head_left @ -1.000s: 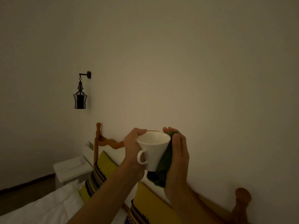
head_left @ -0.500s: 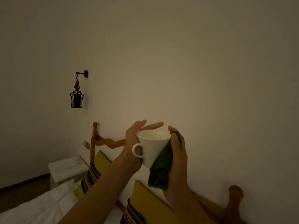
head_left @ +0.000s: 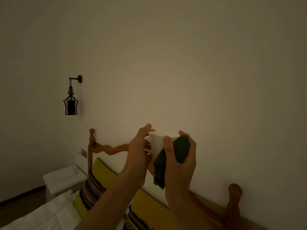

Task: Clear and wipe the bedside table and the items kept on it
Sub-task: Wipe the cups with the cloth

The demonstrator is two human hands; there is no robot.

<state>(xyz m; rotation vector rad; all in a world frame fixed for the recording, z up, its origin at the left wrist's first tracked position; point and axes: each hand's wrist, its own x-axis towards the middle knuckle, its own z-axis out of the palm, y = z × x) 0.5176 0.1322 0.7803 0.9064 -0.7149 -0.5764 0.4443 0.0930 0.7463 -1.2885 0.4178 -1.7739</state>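
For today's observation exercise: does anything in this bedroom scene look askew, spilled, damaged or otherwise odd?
Nothing stands out. The white cup is held in mid-air between both hands, with the green cloth pressed against its side; no spill or damage is visible in the dim light.

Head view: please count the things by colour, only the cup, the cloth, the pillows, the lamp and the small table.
White: 2, cup and table
Green: 1, cloth
Yellow: 2, pillows
Black: 1, lamp
Total: 6

No text, label, brand, number or sign can be read anywhere in this dim bedroom view.
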